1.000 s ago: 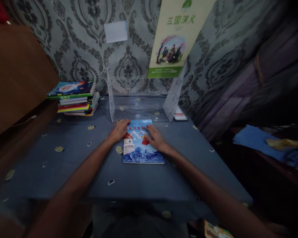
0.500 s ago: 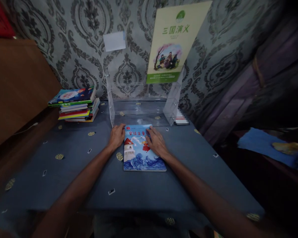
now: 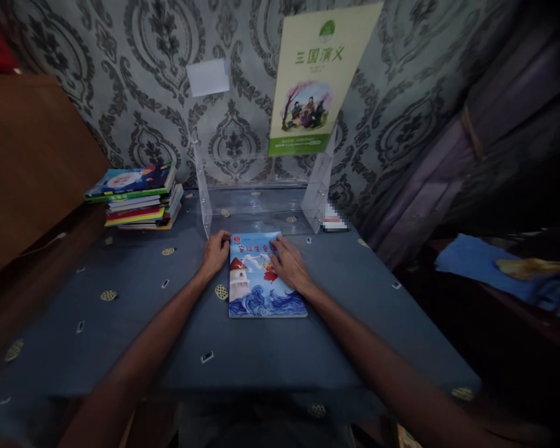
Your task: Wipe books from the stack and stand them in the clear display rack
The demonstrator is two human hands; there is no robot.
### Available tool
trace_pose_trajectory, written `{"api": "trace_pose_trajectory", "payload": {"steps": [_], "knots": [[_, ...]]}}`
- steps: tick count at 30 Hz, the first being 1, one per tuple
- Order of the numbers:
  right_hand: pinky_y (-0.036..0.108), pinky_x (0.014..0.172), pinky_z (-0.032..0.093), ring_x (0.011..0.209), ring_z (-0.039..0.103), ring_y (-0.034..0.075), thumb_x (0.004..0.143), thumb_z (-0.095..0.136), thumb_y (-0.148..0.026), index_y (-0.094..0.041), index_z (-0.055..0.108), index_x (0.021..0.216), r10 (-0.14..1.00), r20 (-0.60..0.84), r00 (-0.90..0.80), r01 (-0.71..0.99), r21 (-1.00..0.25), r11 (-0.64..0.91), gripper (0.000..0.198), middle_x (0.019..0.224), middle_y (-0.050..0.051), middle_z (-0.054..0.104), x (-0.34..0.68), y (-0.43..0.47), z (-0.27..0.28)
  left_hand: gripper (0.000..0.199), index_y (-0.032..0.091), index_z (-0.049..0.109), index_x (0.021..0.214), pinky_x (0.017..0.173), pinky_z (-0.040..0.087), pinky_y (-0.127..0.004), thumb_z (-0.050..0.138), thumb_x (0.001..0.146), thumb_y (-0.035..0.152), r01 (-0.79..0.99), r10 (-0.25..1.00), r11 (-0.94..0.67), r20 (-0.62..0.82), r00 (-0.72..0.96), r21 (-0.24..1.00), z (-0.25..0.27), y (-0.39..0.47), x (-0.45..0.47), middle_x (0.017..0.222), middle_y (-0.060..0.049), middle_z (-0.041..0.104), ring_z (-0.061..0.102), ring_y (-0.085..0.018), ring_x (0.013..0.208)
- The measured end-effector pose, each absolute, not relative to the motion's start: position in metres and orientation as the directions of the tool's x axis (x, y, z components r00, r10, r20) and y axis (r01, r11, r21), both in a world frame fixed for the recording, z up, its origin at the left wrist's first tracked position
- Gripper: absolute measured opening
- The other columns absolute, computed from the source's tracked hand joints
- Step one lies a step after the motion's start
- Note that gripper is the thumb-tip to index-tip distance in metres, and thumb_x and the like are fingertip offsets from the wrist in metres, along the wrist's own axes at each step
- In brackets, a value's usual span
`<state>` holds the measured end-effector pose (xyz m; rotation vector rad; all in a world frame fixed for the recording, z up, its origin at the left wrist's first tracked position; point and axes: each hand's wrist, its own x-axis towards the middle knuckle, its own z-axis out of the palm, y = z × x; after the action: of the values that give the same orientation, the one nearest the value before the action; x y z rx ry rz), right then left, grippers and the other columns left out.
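Note:
A children's book (image 3: 261, 292) with a blue cover, a white tower and waves lies flat and closed on the table. My left hand (image 3: 216, 254) rests at the book's upper left edge, its slightly bent fingers touching the side and not wrapped round it. Across the upper right of the cover lies my right hand (image 3: 290, 262), fingers stretched and apart, covering part of the title. Just behind the book stands a clear acrylic rack (image 3: 256, 202) with tiers. A tall cream and green book (image 3: 308, 74) stands upright on its upper right.
A stack of books (image 3: 137, 196) sits at the back left beside a brown wooden panel (image 3: 32, 155). A white card (image 3: 208, 78) is upright at the rack's upper left. The table (image 3: 158, 336) has a blue patterned cloth. To the right hangs a purple curtain (image 3: 443, 149).
The view has shifted slightly, so everything sits a little further left. Both hands keep about the same place on the blue book.

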<state>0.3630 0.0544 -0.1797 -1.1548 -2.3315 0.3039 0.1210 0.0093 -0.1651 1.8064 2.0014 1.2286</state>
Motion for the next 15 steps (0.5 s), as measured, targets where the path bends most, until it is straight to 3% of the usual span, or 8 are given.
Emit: {"api": "trace_pose_trajectory", "payload": {"steps": [15], "knots": [[0.048,0.115,0.04,0.138,0.048,0.03,0.096,0.045,-0.033,-0.018,0.059,0.133,0.782,0.358,-0.51,0.659,-0.421,0.623,0.042,0.15,0.015,0.051,0.3655,0.0581,-0.1814,0.025,0.021,0.067,0.096,0.092,0.05,-0.037,0.051,0.083,0.007,0.803,0.89,-0.056,0.394,-0.228,0.593,-0.1631,0.0088,0.125,0.099,-0.004,0.074,0.066,-0.021,0.093]]}}
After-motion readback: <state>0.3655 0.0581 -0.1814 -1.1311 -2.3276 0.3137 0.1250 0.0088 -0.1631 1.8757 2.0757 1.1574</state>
